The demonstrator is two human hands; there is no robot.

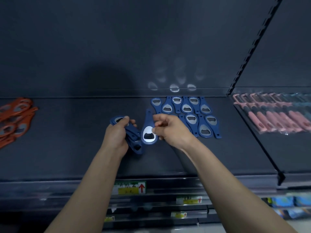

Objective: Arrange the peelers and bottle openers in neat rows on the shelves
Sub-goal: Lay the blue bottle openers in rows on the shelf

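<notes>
- Bottle openers [186, 113], blue, lie in two interlocked rows toward the far side of the shelf [67, 148], right of centre.
- I see my right hand [170, 130] pinching a single opener [149, 134] at its metal head, fingers curled, just left of those rows and above the shelf.
- My left hand [116, 135] is curled round a stack of openers [133, 137], close beside the single opener.
- Orange openers [15, 118] lie heaped at the far left.
- Pink peelers [269, 115] lie in a row on the right-hand shelf section.

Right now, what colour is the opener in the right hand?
Blue opener with a shiny metal plate, clearest in the head view.
</notes>
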